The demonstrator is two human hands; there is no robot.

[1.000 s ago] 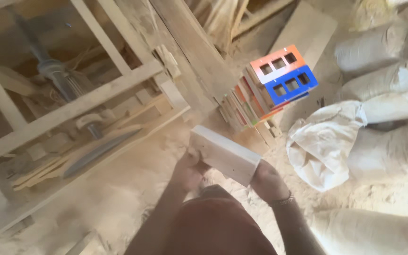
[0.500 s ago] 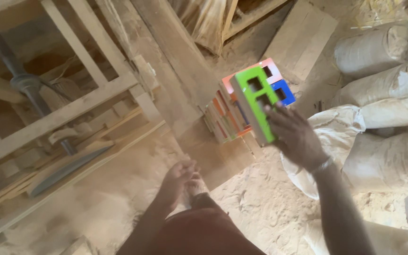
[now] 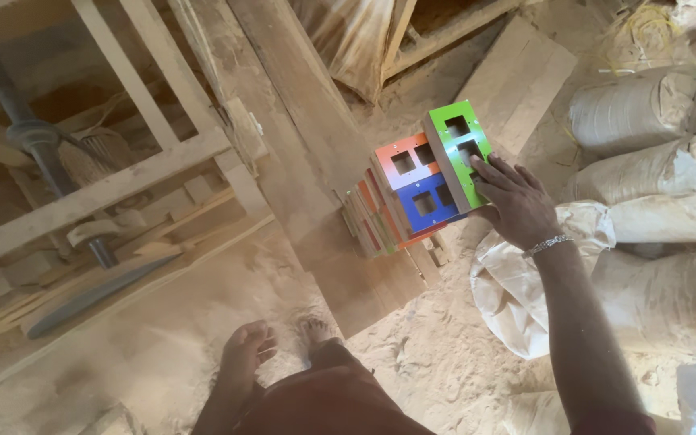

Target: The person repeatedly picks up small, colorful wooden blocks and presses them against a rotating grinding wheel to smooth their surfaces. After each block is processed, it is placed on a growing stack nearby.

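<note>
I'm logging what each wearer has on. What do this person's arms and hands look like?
Only the right hand and its forearm show. The arm is bare, with no sleeve and no glove. A silver-coloured chain bracelet circles the wrist. The left hand is out of view.
</note>
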